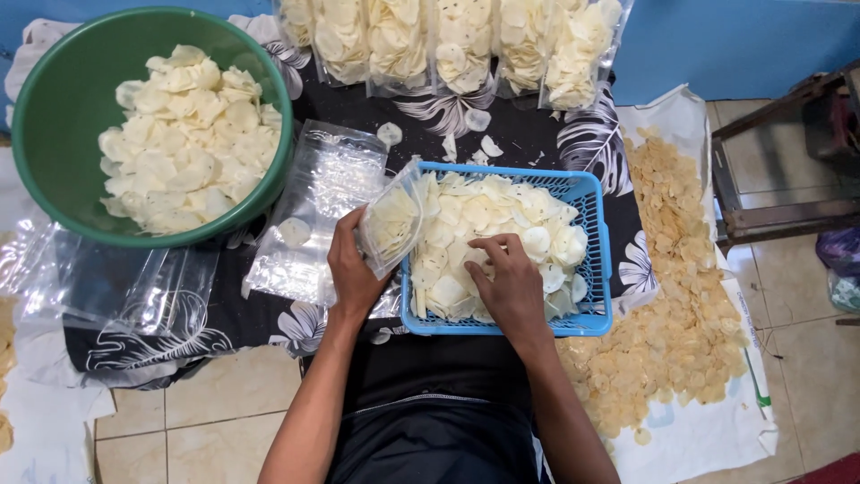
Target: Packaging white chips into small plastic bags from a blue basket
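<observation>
A blue plastic basket (pixel 591 193) full of pale white chips (pixel 502 211) sits on a dark floral cloth in front of me. My left hand (pixel 351 269) grips a clear plastic bag (pixel 394 220), partly filled with chips, at the basket's left rim. My right hand (pixel 506 282) rests palm down inside the basket, its fingers curled over the chips near the front edge. I cannot tell whether chips are pinched in its fingers.
A green bowl (pixel 54 99) of white chips stands at the far left. Empty clear bags (pixel 313 206) lie between bowl and basket. Several filled bags (pixel 448 40) line the far edge. Yellowish chips (pixel 681 287) are spread on a white sack at right. A wooden frame (pixel 779 215) stands further right.
</observation>
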